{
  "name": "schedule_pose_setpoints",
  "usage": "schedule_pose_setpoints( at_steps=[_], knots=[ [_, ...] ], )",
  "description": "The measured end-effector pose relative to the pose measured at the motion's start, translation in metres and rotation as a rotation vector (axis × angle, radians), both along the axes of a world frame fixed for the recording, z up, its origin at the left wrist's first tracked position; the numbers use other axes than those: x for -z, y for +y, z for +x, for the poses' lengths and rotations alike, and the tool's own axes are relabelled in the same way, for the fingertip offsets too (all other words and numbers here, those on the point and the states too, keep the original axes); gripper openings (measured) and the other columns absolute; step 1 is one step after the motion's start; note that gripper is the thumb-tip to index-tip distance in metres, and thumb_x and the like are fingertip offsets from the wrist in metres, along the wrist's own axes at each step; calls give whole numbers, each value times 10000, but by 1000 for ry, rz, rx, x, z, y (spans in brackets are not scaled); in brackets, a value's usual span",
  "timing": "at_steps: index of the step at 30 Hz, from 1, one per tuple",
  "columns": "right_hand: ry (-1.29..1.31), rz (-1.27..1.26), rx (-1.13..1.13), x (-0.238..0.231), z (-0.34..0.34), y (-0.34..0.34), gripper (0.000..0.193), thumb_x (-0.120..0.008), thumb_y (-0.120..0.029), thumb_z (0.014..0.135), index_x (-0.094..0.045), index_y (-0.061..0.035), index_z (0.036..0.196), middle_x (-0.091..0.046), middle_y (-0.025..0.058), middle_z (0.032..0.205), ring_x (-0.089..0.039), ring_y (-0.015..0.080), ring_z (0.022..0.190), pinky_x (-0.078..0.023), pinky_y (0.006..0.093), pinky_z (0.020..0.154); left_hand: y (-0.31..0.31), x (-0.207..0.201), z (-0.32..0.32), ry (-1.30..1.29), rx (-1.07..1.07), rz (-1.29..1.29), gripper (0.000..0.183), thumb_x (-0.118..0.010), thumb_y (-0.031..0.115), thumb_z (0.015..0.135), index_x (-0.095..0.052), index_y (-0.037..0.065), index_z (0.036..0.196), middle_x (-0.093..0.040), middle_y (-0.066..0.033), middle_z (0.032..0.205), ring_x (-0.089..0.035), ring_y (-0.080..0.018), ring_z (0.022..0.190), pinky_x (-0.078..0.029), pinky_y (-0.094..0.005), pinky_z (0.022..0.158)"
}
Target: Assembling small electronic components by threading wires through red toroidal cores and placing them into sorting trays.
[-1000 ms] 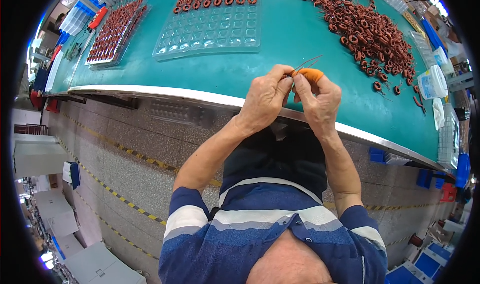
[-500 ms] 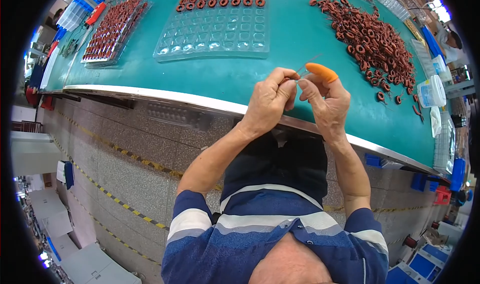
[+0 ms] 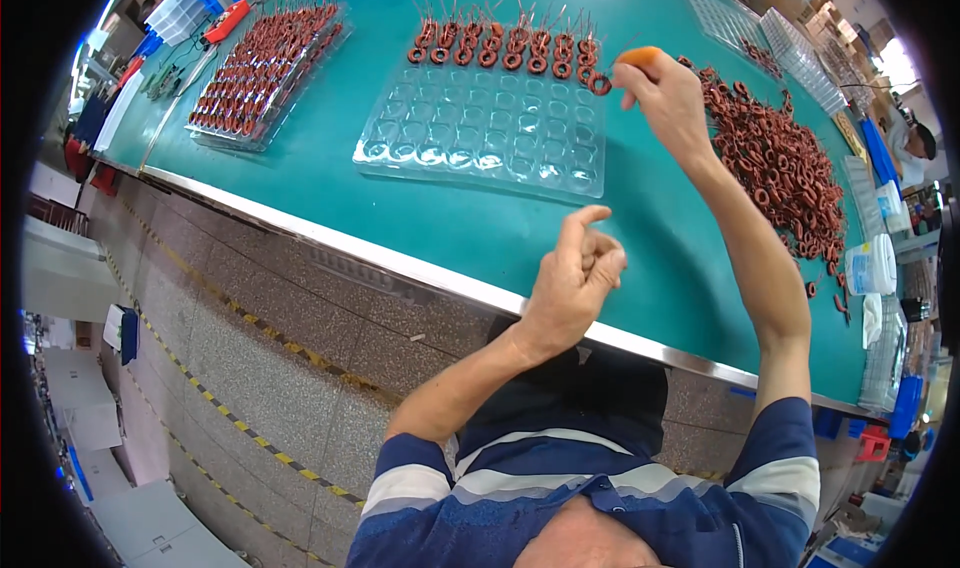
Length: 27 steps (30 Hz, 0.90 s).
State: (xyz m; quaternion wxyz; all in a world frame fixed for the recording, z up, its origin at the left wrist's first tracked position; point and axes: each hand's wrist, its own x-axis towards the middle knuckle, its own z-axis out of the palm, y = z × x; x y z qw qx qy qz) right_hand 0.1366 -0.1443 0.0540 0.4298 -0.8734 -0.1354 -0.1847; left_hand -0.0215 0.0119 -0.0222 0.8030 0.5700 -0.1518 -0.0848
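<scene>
My right hand (image 3: 660, 96), with an orange finger cot on one finger, is closed at the far right corner of the clear plastic tray (image 3: 470, 173). A red-brown wire-wound ring coil (image 3: 599, 84) sits just left of its fingertips, held by its leads as far as I can see. Several rows of similar coils (image 3: 512, 61) fill the far part of the tray, leads pointing up. Above the bench's near edge, my left hand (image 3: 568, 293) holds nothing, its index finger stretched out and the others loosely bent.
A large heap of loose coils (image 3: 765, 158) lies on the green bench (image 3: 300, 183) at the right. To the left stands a filled tray of coils (image 3: 235, 98), with a red tool (image 3: 227, 21) beyond it. White tubs (image 3: 870, 265) and clear trays (image 3: 800, 58) line the right side.
My hands were together over the near edge with a coil between them. The right has moved away to the tray with a coil; the left has let go and come nearer. The view has shifted.
</scene>
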Motion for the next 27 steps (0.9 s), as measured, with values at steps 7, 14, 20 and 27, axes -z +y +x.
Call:
schedule_pose_setpoints(
  at_steps=[7, 14, 20, 27],
  knots=[
    [32, -269, -88, 31, 54, -2, 233, -619, -190, 862, -647, 20, 959, -670, 161, 718, -629, 214, 535, -514, 350, 592, -1, 4, -1, 0, 7, -12, 438, -521, 94, 958, -305, -15, 1323, -584, -97, 895, -556, -112, 747, -478, -241, 684],
    [5, -1007, 8, -16, 33, -110, 390, -628, -286, 853, -542, -10, 1115, -645, 178, 966, -636, 344, 878, -497, 450, 736, 3, -3, -3, -5, 2, 28, 416, -506, 87, 963, -313, -26, 1314, -593, -92, 891, -562, -115, 747, -485, -248, 678],
    [-47, -1297, 40, 22, -25, -168, 250, -611, -272, 875, -543, -56, 981, -618, 96, 870, -586, 269, 899, -423, 416, 795, -1, -3, -3, -75, -13, 113, 324, -506, 87, 963, -409, -29, 1250, -600, -73, 834, -559, -101, 693, -475, -231, 643],
    [-260, -782, -6, 12, -50, -180, 303, -596, -164, 897, -551, -3, 1150, -616, 165, 907, -599, 336, 861, -481, 412, 751, -6, -3, -4, -131, -28, 238, 295, -501, 85, 961, -432, -33, 1223, -595, -69, 812, -557, -98, 688, -466, -233, 616]
  ],
)
